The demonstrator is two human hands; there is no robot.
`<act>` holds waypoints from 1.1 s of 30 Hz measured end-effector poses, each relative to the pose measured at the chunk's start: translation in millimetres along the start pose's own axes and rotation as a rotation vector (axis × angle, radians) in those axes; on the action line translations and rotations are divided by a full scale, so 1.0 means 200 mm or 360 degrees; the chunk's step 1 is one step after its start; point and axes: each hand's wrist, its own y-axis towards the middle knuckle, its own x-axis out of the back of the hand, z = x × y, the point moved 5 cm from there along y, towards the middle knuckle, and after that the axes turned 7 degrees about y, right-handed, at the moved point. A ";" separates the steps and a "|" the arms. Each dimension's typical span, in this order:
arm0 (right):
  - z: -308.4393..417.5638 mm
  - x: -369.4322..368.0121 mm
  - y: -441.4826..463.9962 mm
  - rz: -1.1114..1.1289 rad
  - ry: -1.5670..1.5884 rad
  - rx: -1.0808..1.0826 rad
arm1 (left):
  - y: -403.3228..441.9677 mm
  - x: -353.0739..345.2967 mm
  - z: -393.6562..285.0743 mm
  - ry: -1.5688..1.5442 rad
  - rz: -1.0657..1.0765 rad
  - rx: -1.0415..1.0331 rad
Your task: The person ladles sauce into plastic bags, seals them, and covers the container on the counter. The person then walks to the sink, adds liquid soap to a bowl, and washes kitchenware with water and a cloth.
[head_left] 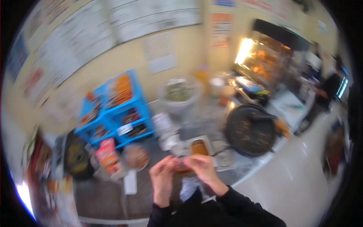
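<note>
My left hand (pixel 162 177) and my right hand (pixel 203 168) are raised close together above the counter, with fingertips nearly meeting. Both are closed in a pinch. Something small and dark reddish shows between them, too blurred to name. Behind and just below the fingers is an orange-red patch, perhaps a container's contents. A metal tray of brown sauce (pixel 199 147) stands just beyond my right hand. Under my right wrist lies a crumpled clear plastic bag (pixel 188 188). To the left of my left hand are a round tub of reddish-brown food (pixel 136 157) and a white slip (pixel 130 182).
Blue stacked baskets (pixel 141 102) hold packaged goods at the back left, with a red-and-white packet (pixel 107 154) before them. A dark round pan (pixel 250 130) sits at the counter's right edge. Behind it glows a heated display case (pixel 264 56). People stand far right.
</note>
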 end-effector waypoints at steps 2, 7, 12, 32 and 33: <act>-0.06 -0.12 0.02 0.0065 -0.0030 -0.0019 | -0.01 0.16 0.00 -0.0088 -0.0062 -0.0041; -0.25 -0.44 0.04 0.0387 -0.0089 -0.0014 | -0.12 0.54 -0.12 -0.0233 -0.0150 -0.0061; -0.37 -0.75 0.07 0.0643 -0.0281 0.0049 | -0.24 0.90 -0.22 -0.0203 -0.0378 -0.0100; -0.66 -1.09 0.20 0.0600 -0.0368 0.0019 | 0.04 1.22 -0.53 0.0667 -0.0196 -0.0109; -0.66 -1.00 0.20 0.0475 -0.0384 0.0033 | 0.06 1.17 -0.51 0.0667 -0.0149 -0.0099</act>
